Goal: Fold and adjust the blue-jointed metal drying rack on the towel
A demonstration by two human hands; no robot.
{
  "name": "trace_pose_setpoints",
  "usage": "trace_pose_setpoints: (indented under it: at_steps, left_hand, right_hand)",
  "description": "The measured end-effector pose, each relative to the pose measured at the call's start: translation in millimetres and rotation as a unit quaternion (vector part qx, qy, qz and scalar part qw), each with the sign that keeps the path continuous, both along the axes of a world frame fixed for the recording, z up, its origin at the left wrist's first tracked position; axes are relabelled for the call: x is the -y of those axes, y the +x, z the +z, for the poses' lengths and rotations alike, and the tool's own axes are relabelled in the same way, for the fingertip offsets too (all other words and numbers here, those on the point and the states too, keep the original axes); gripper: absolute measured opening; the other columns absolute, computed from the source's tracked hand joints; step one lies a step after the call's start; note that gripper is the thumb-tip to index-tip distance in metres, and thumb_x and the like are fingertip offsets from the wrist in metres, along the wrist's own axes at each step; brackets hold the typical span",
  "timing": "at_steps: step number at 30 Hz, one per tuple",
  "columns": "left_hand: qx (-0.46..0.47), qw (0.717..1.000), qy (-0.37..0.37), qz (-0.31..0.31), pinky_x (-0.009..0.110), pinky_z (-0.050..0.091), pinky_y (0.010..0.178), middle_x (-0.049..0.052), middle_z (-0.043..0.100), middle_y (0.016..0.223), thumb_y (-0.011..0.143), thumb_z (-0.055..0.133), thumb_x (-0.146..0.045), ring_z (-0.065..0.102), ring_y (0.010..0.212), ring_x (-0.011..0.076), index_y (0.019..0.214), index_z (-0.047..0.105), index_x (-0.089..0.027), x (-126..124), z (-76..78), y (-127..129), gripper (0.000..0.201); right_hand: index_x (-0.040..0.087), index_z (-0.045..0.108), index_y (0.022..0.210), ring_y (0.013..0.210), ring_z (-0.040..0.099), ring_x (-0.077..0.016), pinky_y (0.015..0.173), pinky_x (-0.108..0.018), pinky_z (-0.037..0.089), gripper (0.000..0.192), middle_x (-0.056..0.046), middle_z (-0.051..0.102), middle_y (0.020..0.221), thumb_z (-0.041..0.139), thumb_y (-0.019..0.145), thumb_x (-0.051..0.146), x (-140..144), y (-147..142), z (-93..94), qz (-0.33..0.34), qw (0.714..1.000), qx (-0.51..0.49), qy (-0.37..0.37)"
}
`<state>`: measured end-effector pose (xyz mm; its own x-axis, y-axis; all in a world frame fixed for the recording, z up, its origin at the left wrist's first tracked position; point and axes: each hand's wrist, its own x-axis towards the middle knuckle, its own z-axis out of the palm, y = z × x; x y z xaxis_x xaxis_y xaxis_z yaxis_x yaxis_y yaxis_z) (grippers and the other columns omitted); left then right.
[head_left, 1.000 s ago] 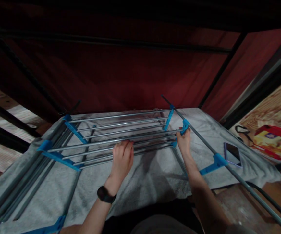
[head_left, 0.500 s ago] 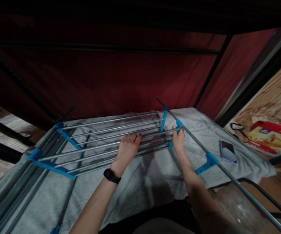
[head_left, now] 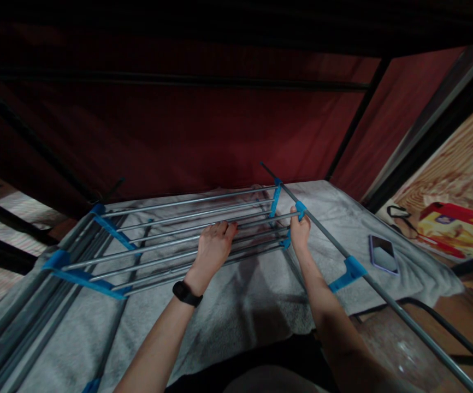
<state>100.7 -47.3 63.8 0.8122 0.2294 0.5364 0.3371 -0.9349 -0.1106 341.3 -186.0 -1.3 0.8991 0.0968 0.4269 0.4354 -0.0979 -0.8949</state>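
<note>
A shelf rack of grey metal tubes (head_left: 154,247) with blue plastic brackets (head_left: 89,281) lies across the grey blanket. My left hand (head_left: 213,245), with a black band on its wrist, has its fingers curled over one of the cross tubes near the middle. At the right end, my right hand (head_left: 300,233) is closed round the tube end just below a blue connector (head_left: 300,209). That connector sits on a long side tube (head_left: 326,233), which slants toward the lower right. Another blue bracket (head_left: 349,273) on the same tube has no cross tubes in it.
On the blanket (head_left: 326,196) to the right lies a phone (head_left: 384,254). A red and yellow box (head_left: 457,229) is beyond it. More grey tubes (head_left: 27,322) lie together at the left. Dark bed-frame bars (head_left: 359,114) and a red curtain (head_left: 204,136) stand behind.
Both hands keep their places on the tubes. The rack and my left hand appear shifted very slightly to the left.
</note>
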Motion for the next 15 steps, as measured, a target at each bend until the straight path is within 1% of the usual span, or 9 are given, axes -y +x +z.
trace_pose_setpoints:
  at_steps: [4, 7, 11, 15]
  left_hand:
    - [-0.006, 1.0, -0.006, 0.003, 0.037, 0.044, 0.075, 0.01, 0.067, 0.09, 0.102, 0.043, -0.028, 0.064, 0.087, 0.0249, 0.116, 0.066, -0.019, -0.1, 1.1, -0.4, 0.029]
    - [-0.014, 1.0, -0.007, 0.006, 0.037, 0.044, 0.075, 0.01, 0.067, 0.091, 0.102, 0.042, -0.028, 0.064, 0.087, 0.0251, 0.117, 0.066, -0.02, -0.1, 0.8, -0.5, 0.029]
    - [-0.021, 1.0, -0.01, 0.006, 0.037, 0.043, 0.076, 0.011, 0.066, 0.091, 0.102, 0.041, -0.028, 0.064, 0.087, 0.0249, 0.119, 0.065, -0.02, 0.0, 0.5, -0.3, 0.031]
    - [-0.02, 1.0, -0.006, 0.01, 0.037, 0.042, 0.075, 0.01, 0.066, 0.091, 0.103, 0.039, -0.03, 0.063, 0.086, 0.0248, 0.118, 0.065, -0.02, -0.1, 0.0, 0.3, 0.032]
  right_hand:
    - [0.019, 0.062, 0.077, 0.078, 0.061, -0.0228, 0.081, -0.034, 0.045, 0.052, -0.005, 0.065, 0.071, 0.046, 0.089, 0.067, -0.9, 0.3, -1.3, -0.006, 1.0, 0.0, -0.007]
    - [0.02, 0.059, 0.074, 0.074, 0.058, -0.0213, 0.079, -0.034, 0.044, 0.049, -0.004, 0.063, 0.07, 0.046, 0.089, 0.065, -0.9, -0.1, -2.7, -0.017, 1.0, 0.005, -0.016]
    - [0.021, 0.057, 0.072, 0.074, 0.057, -0.0206, 0.079, -0.034, 0.044, 0.047, -0.002, 0.061, 0.069, 0.045, 0.09, 0.063, -1.3, -1.3, -5.0, -0.026, 0.999, 0.008, -0.025]
    - [0.022, 0.056, 0.073, 0.075, 0.058, -0.0208, 0.08, -0.035, 0.044, 0.046, -0.003, 0.062, 0.07, 0.045, 0.091, 0.062, -1.7, -2.7, -6.2, -0.032, 0.999, 0.008, -0.024]
